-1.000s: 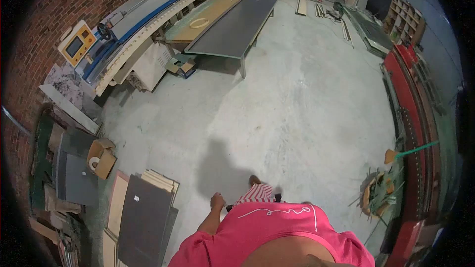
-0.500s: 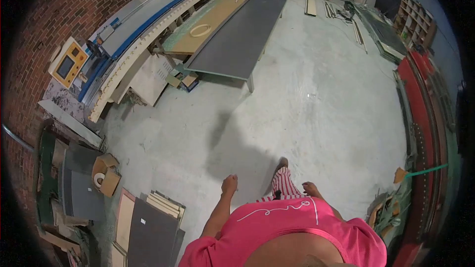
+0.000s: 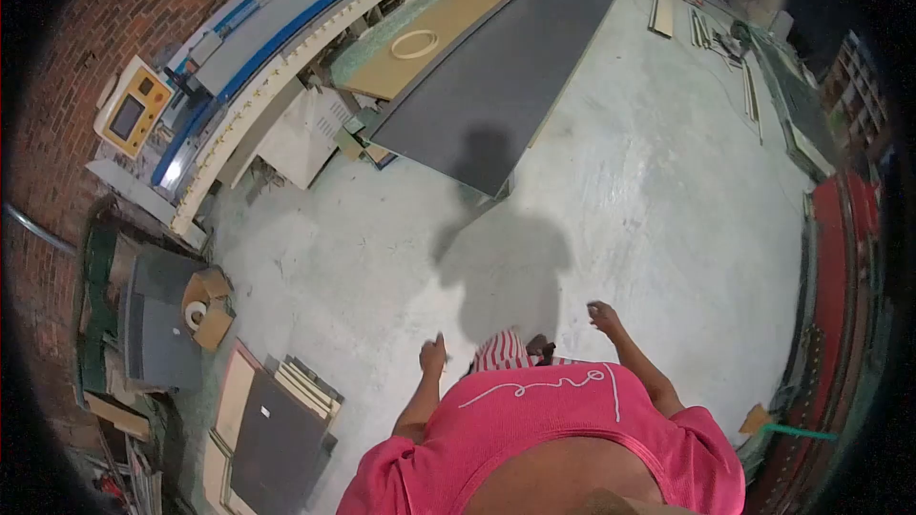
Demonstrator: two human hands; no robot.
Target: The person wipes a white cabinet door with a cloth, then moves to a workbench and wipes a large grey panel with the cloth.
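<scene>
The person's left hand (image 3: 433, 355) and right hand (image 3: 601, 316) are well apart, the right farther forward than before; whether the fingers are closed is hard to tell. Ahead, the dark panel (image 3: 506, 72) looks nearer, the person's shadow (image 3: 510, 267) now reaching it.

I hold my left hand (image 3: 433, 355) and my right hand (image 3: 602, 316) apart above the pale floor (image 3: 658, 229).
In front of me, my shadow (image 3: 510, 267) reaches the near end of a long dark panel (image 3: 506, 67); beside it, a pale ring (image 3: 432, 45) lies on a brown board (image 3: 377, 81).
</scene>
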